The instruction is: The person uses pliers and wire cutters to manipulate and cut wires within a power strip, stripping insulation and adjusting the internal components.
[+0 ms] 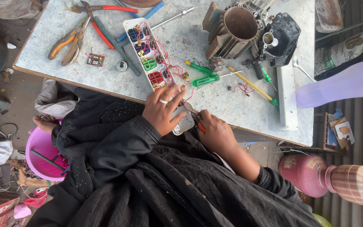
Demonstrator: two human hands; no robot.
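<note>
My left hand [164,110], a ring on one finger, presses down on the near end of an opened white power strip [148,50] whose coloured sockets and red wiring are exposed. My right hand [216,133] grips a small red-handled tool [198,120] whose metal tip touches the strip's near end at the table's front edge. Both forearms are in black sleeves.
On the worn white table [240,105] lie orange-handled pliers [69,42], red-handled cutters [101,19], green screwdrivers [204,75], a yellow screwdriver [253,86], a small circuit board [95,60] and a motor housing [236,31]. A pink bucket [43,157] and a pink jug [301,174] stand on the floor.
</note>
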